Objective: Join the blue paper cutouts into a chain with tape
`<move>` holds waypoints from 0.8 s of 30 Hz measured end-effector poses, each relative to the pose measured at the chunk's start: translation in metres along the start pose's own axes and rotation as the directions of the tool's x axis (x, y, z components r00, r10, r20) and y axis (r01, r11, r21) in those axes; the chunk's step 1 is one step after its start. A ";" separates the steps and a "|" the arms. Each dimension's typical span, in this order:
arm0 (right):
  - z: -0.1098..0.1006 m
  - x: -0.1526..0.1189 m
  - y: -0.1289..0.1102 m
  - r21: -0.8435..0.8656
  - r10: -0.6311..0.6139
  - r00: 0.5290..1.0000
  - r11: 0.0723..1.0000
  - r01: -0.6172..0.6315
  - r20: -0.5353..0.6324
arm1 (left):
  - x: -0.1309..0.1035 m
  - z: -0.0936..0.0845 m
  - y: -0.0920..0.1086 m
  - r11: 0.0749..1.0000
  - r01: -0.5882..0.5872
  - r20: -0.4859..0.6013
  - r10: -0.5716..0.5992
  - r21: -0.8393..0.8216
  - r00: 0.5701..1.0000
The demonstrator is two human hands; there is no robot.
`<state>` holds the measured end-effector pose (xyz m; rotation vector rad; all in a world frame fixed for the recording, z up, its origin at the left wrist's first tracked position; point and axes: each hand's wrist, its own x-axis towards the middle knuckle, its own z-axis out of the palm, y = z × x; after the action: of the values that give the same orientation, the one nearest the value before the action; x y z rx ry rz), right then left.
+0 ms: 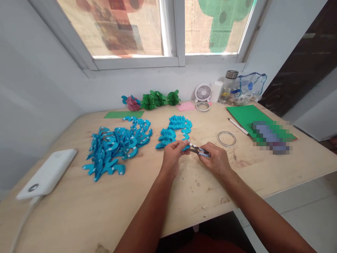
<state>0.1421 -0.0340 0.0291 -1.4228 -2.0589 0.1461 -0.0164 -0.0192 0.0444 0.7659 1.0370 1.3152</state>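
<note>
Head view shows the left hand (174,150) pinching, above the table (195,200), a blue paper strip (186,148), probably light, floppy and easily torn, so best held near its edge, while the right hand (216,156) grips small scissors (202,153).

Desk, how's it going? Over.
Left hand: grip on blue paper. Right hand: grip on small scissors. Larger blue pile: off left, clear of hands.

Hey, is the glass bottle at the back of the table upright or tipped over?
Upright: the glass bottle stands on the table, with its metal cap at the top.
</note>
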 end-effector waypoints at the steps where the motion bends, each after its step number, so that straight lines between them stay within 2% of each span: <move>1: 0.000 0.000 0.000 -0.008 -0.003 1.000 1.000 0.003 0.006 | 0.000 0.000 0.000 1.000 -0.002 0.004 0.002 0.021 1.000; 9: 0.001 -0.001 0.001 -0.078 -0.018 0.997 0.997 0.024 0.069 | 0.001 -0.001 -0.003 0.991 -0.050 0.016 0.049 0.124 0.999; 14: 0.000 -0.001 0.000 -0.122 0.005 0.991 0.992 0.012 0.137 | 0.003 0.000 -0.007 0.987 -0.107 -0.014 0.109 0.117 0.994; 17: 0.001 -0.001 0.001 -0.127 0.013 0.983 0.992 0.010 0.182 | 0.005 -0.001 -0.008 0.990 -0.128 -0.055 0.131 0.059 0.990; 20: 0.001 0.000 0.003 -0.048 0.058 0.984 0.998 -0.050 0.168 | 0.006 -0.003 -0.007 0.992 -0.126 -0.092 0.124 -0.012 0.988; 22: 0.000 0.002 0.005 0.092 0.131 0.981 0.985 -0.144 0.140 | 0.006 -0.001 -0.007 0.994 -0.107 -0.090 0.104 -0.028 0.990; 24: 0.000 0.005 0.006 0.282 0.223 0.965 0.925 -0.254 0.137 | 0.004 0.001 -0.008 0.996 -0.084 -0.073 0.082 -0.026 0.994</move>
<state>0.1462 -0.0273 0.0283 -1.4928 -1.8389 0.6167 -0.0123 -0.0167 0.0365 0.7510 1.0505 1.4355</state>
